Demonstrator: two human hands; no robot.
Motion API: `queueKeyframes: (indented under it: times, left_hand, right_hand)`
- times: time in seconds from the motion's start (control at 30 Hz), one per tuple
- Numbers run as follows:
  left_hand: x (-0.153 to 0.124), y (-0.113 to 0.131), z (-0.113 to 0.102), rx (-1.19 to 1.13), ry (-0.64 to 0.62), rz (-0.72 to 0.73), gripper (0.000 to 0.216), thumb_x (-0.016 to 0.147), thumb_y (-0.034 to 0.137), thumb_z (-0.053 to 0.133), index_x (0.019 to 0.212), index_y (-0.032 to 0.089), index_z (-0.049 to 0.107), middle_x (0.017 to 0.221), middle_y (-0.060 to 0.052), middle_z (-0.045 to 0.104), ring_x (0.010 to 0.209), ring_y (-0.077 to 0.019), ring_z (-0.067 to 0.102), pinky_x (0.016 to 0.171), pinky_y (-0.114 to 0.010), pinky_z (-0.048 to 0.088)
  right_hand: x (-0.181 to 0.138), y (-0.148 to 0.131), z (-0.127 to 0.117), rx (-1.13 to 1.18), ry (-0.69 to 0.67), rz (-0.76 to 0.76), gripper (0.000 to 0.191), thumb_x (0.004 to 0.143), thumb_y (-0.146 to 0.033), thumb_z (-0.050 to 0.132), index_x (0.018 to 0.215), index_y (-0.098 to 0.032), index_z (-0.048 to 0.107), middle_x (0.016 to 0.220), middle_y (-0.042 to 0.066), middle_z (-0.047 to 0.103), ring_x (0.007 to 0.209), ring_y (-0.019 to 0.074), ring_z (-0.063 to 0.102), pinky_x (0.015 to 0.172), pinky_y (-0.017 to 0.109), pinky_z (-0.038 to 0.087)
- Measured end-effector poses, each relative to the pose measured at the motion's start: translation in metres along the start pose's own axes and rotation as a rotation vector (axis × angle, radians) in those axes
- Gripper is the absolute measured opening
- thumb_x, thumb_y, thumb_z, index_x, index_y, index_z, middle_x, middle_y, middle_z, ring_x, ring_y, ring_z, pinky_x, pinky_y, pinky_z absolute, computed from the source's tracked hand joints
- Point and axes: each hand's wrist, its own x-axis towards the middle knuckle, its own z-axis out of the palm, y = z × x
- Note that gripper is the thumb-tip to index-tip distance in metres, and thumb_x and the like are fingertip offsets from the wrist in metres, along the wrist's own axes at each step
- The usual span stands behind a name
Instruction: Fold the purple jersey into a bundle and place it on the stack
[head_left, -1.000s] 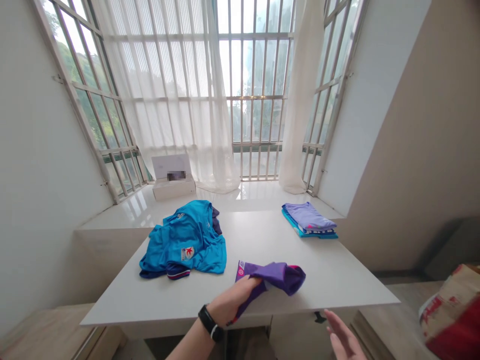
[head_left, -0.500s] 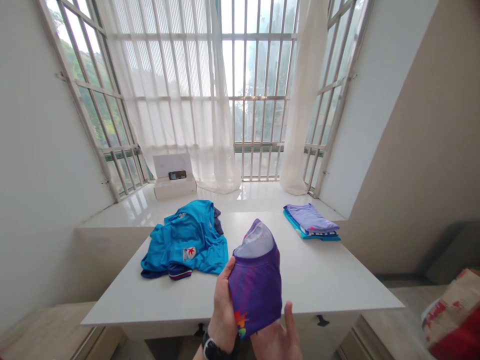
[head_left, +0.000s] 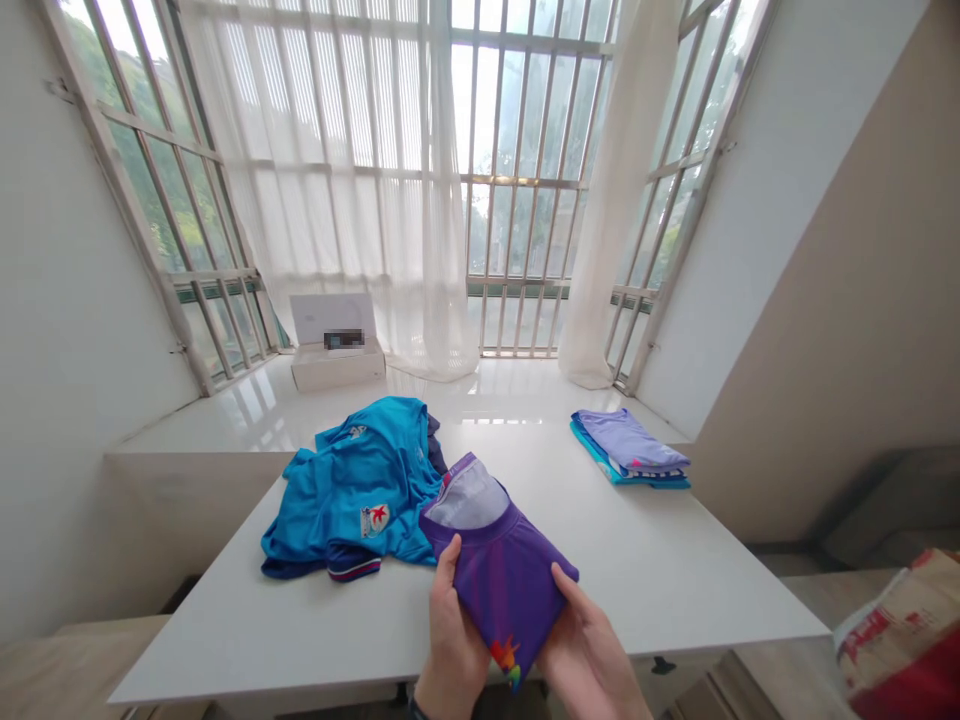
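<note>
A folded purple shirt [head_left: 499, 575] with a grey inner collar and a small rainbow print is held up over the near edge of the white table [head_left: 675, 570]. My left hand [head_left: 454, 640] grips its left side with the thumb on top. The shirt's right side is held by my right hand [head_left: 589, 650], thumb over the fabric. Behind the shirt to the left lies a rumpled heap of blue shirts [head_left: 356, 490] on the table.
A neat stack of folded lilac and teal clothes [head_left: 630, 450] sits at the table's far right. A white box [head_left: 334, 345] stands on the glossy window ledge beyond. A red and tan bag [head_left: 907, 640] is at the lower right. Curtains hang over the barred windows.
My left hand lifted the bunched purple shirt off the table; my right hand came up and took its other side. It is now held folded flat and tilted left.
</note>
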Motion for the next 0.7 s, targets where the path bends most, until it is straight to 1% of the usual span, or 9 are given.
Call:
queueKeyframes:
  times: [0.07,0.17,0.27,0.33,0.43,0.5,0.57,0.63,0.7]
  left_hand:
    - [0.009,-0.002,0.002,0.007,0.002,0.028,0.034,0.089,0.037,0.059,0.11,0.012,0.069,0.099,-0.013,0.077,0.096,-0.0316,0.073,0.091,-0.047,0.055]
    - [0.026,-0.01,0.011,0.039,-0.058,0.081,0.041,0.09,0.039,0.054,0.119,0.012,0.066,0.109,-0.014,0.074,0.106,-0.0324,0.069,0.096,-0.048,0.053]
    - [0.04,-0.021,0.017,0.139,-0.241,0.108,0.046,0.092,0.042,0.046,0.126,0.015,0.062,0.124,-0.013,0.069,0.125,-0.0315,0.059,0.106,-0.047,0.046]
    - [0.046,-0.029,0.013,0.231,-0.387,0.058,0.05,0.092,0.045,0.043,0.13,0.018,0.06,0.134,-0.012,0.064,0.134,-0.0295,0.051,0.113,-0.046,0.039]
    - [0.05,-0.036,-0.005,0.314,-0.561,-0.056,0.062,0.087,0.055,0.048,0.141,0.024,0.052,0.147,-0.008,0.052,0.142,-0.028,0.04,0.119,-0.047,0.03]
    - [0.053,-0.037,-0.023,0.336,-0.648,-0.117,0.07,0.083,0.061,0.055,0.144,0.028,0.049,0.152,-0.006,0.046,0.146,-0.0281,0.033,0.121,-0.048,0.025]
    - [0.059,-0.034,-0.039,0.365,-0.713,-0.168,0.074,0.079,0.065,0.059,0.144,0.032,0.049,0.155,-0.004,0.042,0.147,-0.0288,0.028,0.122,-0.048,0.023]
    - [0.066,-0.03,-0.052,0.398,-0.755,-0.197,0.079,0.076,0.07,0.06,0.145,0.033,0.049,0.156,-0.003,0.04,0.148,-0.0301,0.024,0.121,-0.05,0.022]
    - [0.074,-0.025,-0.061,0.416,-0.775,-0.2,0.083,0.075,0.074,0.058,0.146,0.032,0.047,0.157,-0.004,0.039,0.149,-0.0322,0.023,0.121,-0.053,0.021]
  right_hand:
    - [0.007,-0.01,-0.002,-0.03,-0.035,0.024,0.024,0.082,-0.032,0.07,0.101,-0.019,0.075,0.118,0.007,0.074,0.117,0.0235,0.066,0.112,0.044,0.044]
    - [0.018,-0.033,-0.004,-0.109,-0.088,0.047,0.029,0.086,-0.035,0.064,0.106,-0.016,0.073,0.119,0.009,0.074,0.121,0.0232,0.063,0.114,0.045,0.041]
    - [0.027,-0.069,-0.002,-0.299,-0.148,0.01,0.036,0.091,-0.04,0.056,0.111,-0.014,0.071,0.122,0.013,0.072,0.127,0.025,0.058,0.113,0.049,0.04]
    - [0.034,-0.101,0.0,-0.479,-0.171,-0.069,0.041,0.095,-0.044,0.048,0.112,-0.014,0.071,0.125,0.015,0.07,0.13,0.0258,0.056,0.112,0.051,0.04]
    - [0.051,-0.155,0.0,-0.751,-0.169,-0.216,0.049,0.1,-0.044,0.034,0.116,-0.014,0.07,0.129,0.016,0.067,0.128,0.0245,0.058,0.108,0.051,0.043]
    - [0.067,-0.195,0.002,-0.898,-0.149,-0.314,0.053,0.102,-0.038,0.025,0.119,-0.012,0.068,0.13,0.018,0.066,0.125,0.0229,0.06,0.104,0.051,0.045]
    - [0.085,-0.234,0.01,-1.005,-0.109,-0.398,0.057,0.103,-0.031,0.018,0.115,-0.008,0.069,0.13,0.02,0.065,0.123,0.0221,0.061,0.1,0.05,0.047]
    - [0.102,-0.271,0.024,-0.981,-0.024,-0.434,0.058,0.102,-0.023,0.016,0.107,-0.005,0.071,0.132,0.022,0.062,0.12,0.0209,0.062,0.097,0.047,0.048]
    - [0.117,-0.302,0.037,-0.914,0.073,-0.502,0.066,0.098,-0.015,0.007,0.099,0.001,0.07,0.137,0.027,0.054,0.117,0.0199,0.063,0.09,0.04,0.049]
